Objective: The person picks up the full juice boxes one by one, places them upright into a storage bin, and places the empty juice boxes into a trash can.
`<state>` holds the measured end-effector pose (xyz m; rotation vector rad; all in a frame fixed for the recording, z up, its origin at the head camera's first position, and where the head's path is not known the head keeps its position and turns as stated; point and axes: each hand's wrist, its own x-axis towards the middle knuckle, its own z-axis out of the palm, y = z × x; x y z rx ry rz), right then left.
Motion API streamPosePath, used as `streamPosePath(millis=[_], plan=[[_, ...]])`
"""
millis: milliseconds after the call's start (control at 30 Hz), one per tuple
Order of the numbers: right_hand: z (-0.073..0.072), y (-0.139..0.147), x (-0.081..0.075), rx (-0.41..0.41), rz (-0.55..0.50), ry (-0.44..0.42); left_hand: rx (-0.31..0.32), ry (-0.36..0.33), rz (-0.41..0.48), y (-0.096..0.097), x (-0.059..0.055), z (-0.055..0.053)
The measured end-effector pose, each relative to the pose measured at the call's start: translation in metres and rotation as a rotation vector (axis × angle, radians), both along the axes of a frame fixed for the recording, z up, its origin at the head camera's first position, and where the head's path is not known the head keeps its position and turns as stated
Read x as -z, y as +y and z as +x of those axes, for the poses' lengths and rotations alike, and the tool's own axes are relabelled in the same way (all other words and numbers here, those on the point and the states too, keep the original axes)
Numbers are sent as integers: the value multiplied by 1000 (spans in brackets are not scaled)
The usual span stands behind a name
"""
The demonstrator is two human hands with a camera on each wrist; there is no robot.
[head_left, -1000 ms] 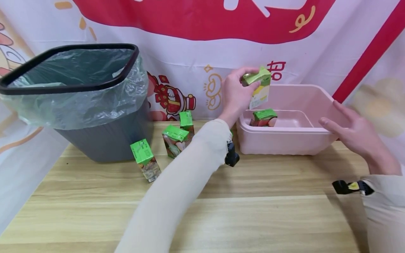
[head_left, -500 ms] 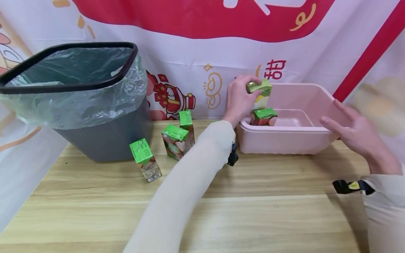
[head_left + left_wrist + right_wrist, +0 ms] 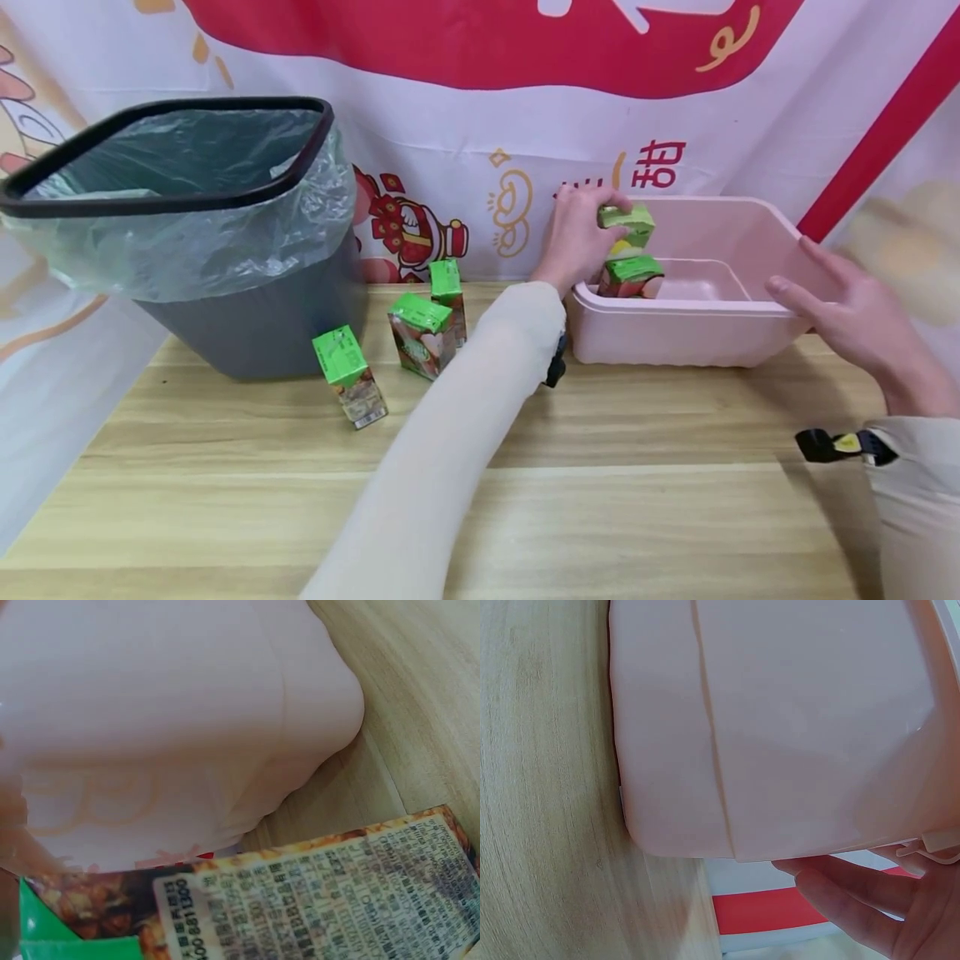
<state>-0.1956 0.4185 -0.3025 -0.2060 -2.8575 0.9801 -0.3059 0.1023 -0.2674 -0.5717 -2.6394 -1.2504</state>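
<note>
My left hand (image 3: 581, 237) grips a light green juice carton (image 3: 630, 229) by its upper part, just inside the left end of the pink plastic bin (image 3: 675, 333). A second juice carton (image 3: 632, 275), with a bright green top, stands in the bin right in front of it. My right hand (image 3: 855, 312) holds the bin's right end, thumb over the rim. Its fingers (image 3: 855, 892) lie outside against the end wall in the right wrist view. In the left wrist view a carton with a pineapple print (image 3: 315, 900) appears close beside the bin; my left arm hides it in the head view.
Left of my arm, green-topped cartons (image 3: 350, 375) (image 3: 422, 333) (image 3: 447, 300) stand on the wooden table (image 3: 225, 500). A grey trash can (image 3: 255, 325) with a clear liner stands at the far left. A printed cloth (image 3: 465, 125) hangs behind.
My left hand has lowered the light green carton from above the rim down into the bin's left end, moving slightly right. The right hand keeps its hold on the bin.
</note>
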Motion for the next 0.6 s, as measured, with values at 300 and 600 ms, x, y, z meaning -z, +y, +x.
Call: streamPosePath(millis=[300,600], plan=[[0,1,1,14,-6,-2,-18,-10,-46,0,0,-3],[0,0,1,13,10,0,7,-6,-240,1,-3,-4]])
